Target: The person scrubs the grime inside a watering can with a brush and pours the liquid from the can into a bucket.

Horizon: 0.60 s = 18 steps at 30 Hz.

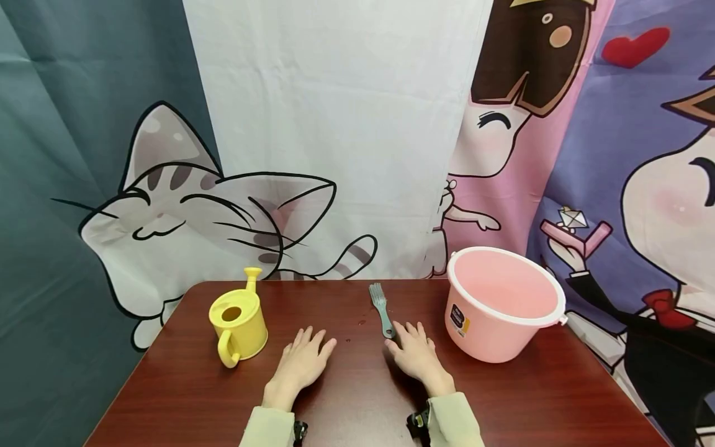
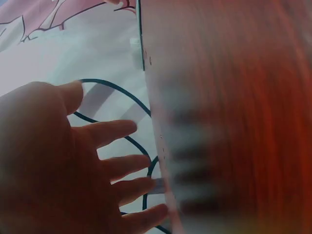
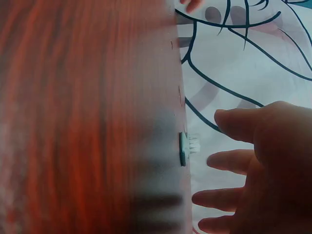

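Observation:
My left hand (image 1: 302,362) is over the near middle of the table with its fingers straight and spread, nothing in its grasp. In the left wrist view, its palm and fingers (image 2: 122,165) show with nothing between them. My right hand (image 1: 415,354) is likewise spread, its fingertips close to the handle end of a grey-blue fork (image 1: 380,308). That fork lies with its tines pointing away from me. The right wrist view shows the fork's rounded handle end (image 3: 183,149) just beyond the straight fingers (image 3: 219,197). A yellow watering can (image 1: 240,323) stands left of my left hand.
To the right of my right hand stands a pink bucket (image 1: 497,335) with a white rim. Everything sits on a dark red-brown wooden table (image 1: 352,391). Hanging cloth (image 1: 346,124) with cartoon prints rises behind the table's far edge.

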Each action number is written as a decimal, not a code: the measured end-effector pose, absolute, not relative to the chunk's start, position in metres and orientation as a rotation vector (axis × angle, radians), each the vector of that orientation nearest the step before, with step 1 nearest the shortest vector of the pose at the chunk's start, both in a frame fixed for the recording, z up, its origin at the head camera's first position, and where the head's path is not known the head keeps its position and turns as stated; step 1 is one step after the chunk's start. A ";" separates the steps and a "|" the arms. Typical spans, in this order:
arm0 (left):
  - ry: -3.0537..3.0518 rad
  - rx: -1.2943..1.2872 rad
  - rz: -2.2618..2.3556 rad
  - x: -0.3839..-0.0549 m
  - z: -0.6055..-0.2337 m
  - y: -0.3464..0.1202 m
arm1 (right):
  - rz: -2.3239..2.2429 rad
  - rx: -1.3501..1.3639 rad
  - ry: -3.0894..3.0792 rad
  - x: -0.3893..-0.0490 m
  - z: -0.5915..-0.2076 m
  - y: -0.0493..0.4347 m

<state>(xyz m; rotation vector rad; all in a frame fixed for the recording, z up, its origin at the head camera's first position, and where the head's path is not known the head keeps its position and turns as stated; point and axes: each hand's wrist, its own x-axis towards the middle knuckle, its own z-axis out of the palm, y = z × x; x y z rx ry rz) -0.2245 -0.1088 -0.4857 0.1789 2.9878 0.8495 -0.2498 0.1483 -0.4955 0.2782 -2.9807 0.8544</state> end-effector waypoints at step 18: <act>2.926 0.289 0.749 -0.220 -0.483 -0.132 | 0.785 0.241 -3.000 -0.276 -0.490 0.134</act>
